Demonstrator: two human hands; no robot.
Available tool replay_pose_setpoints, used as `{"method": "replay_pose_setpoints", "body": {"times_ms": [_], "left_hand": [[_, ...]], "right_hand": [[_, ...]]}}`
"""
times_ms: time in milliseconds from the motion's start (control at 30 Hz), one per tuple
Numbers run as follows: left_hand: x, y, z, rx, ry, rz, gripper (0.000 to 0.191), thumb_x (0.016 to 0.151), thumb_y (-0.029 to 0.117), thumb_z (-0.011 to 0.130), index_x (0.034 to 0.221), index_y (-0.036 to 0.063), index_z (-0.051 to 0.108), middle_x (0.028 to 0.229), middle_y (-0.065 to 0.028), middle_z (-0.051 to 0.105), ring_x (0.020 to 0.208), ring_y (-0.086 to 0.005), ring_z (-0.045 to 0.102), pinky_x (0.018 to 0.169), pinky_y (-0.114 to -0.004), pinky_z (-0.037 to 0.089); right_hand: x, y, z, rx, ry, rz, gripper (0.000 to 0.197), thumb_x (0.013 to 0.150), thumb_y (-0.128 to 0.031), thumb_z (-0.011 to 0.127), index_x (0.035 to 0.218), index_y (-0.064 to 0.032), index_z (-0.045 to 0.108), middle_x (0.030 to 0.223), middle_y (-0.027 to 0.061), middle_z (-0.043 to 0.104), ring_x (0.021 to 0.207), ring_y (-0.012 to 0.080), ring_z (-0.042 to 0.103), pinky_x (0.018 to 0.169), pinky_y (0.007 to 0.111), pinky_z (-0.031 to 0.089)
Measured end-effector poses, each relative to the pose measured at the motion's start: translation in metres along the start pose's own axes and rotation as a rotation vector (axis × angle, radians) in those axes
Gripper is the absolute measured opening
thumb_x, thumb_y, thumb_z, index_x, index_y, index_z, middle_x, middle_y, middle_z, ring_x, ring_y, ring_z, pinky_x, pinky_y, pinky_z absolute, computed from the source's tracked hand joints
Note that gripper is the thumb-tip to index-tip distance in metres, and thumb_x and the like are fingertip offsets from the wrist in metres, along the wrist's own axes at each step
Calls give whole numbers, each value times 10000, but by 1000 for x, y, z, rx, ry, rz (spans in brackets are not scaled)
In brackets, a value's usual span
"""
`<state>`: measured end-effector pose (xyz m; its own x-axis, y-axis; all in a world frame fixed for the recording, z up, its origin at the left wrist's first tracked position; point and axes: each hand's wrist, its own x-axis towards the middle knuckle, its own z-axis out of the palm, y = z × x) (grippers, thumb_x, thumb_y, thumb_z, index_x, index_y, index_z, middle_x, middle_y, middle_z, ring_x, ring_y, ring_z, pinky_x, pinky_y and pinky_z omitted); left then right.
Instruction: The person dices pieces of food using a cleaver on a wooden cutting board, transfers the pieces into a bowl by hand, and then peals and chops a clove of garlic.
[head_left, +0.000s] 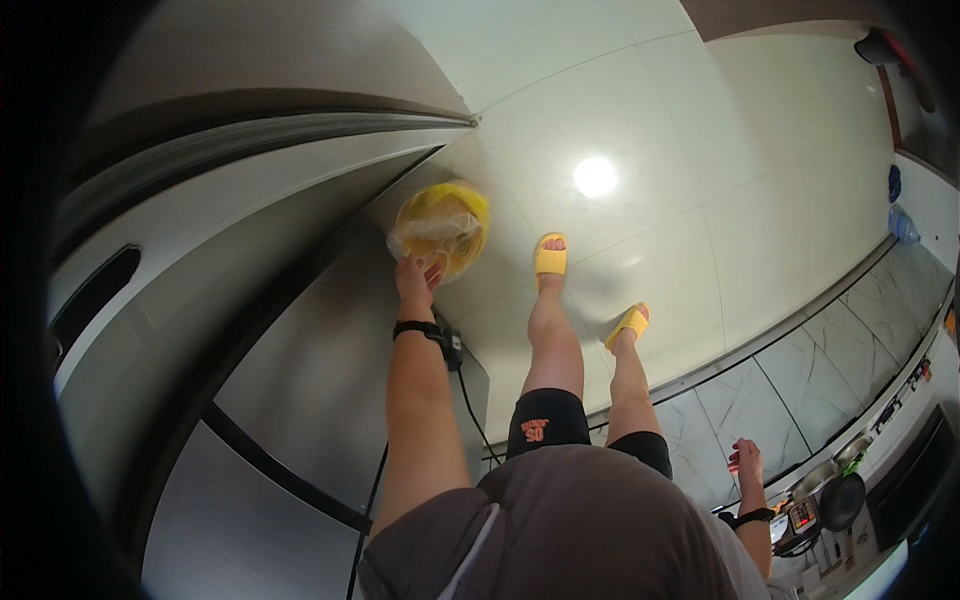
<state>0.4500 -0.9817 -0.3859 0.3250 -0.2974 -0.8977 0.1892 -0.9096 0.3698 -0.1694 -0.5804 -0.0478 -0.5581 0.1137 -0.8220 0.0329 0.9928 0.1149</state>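
Observation:
A round bin with a yellow rim (480, 201) stands on the tiled floor, beside the grey appliance or cabinet front. A clear plastic bag (442, 227) lines it and hangs over the near edge. My left hand (418, 279) reaches down to that near edge, its fingertips at the bag. Whether the fingers pinch the plastic is not plain. Low on the right, my right hand (745, 457) hangs beside my body near the marble-patterned cabinet fronts, fingers loosely bent, with nothing visible in it.
A grey metal front (322, 405) fills the left, with a sliding door frame (285, 124) beyond. A black cable (469, 405) runs near my left forearm. On the right-hand counter are a black pan (841, 501) and a device with a lit display (802, 516). A clear plastic bottle (902, 223) stands farther off.

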Motion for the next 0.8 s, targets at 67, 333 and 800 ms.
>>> {"method": "replay_pose_setpoints", "body": {"times_ms": [67,333,800], "left_hand": [[-15,8,22,-77,18,20,376,933,259,540,1235,37,511,1075,-88,586,865,-241,630,665,-349,478],[3,32,-23,628,-206,320,142,820,186,628,802,48,600,698,2,541,613,-122,472,569,-301,371],[-187,117,188,1234,-798,702,160,889,167,614,935,18,650,700,-30,612,572,-109,549,525,-250,430]], "right_hand": [[-10,-2,7,24,29,23,357,940,-385,515,898,-42,605,663,64,588,481,144,566,430,265,449],[-23,2,38,85,-46,-91,262,889,-270,577,934,-16,622,711,83,620,549,152,593,505,296,485],[-71,155,125,428,233,-80,275,875,-265,588,1038,-55,660,953,152,692,886,319,653,787,395,516]]}}
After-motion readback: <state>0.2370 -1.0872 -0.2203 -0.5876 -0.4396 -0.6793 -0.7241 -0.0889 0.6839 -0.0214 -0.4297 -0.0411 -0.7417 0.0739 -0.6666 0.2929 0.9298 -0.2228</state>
